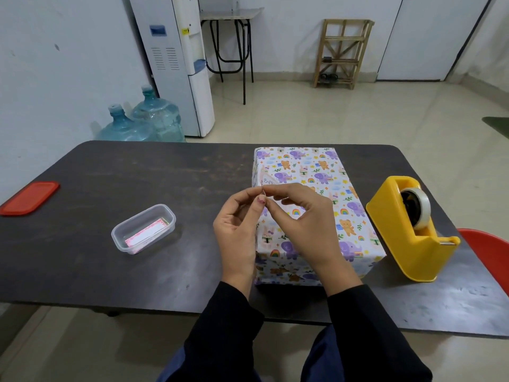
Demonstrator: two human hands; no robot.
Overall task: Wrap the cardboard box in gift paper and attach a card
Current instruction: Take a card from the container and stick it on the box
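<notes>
The box (325,194) stands on the dark table (137,175), covered in white gift paper printed with elephants, bears and rainbows. A small pale card (268,180) lies on its top near the left edge, partly hidden behind my fingers. My left hand (239,230) and my right hand (300,219) are raised just above the box's left side, fingertips meeting. Between them they pinch a small clear piece of tape (264,192), hard to make out.
A yellow tape dispenser (410,230) sits right of the box. A clear plastic tub (143,228) with pink-edged cards lies to the left, and its red lid (30,197) sits at the far left edge. A red chair (487,252) shows at the right.
</notes>
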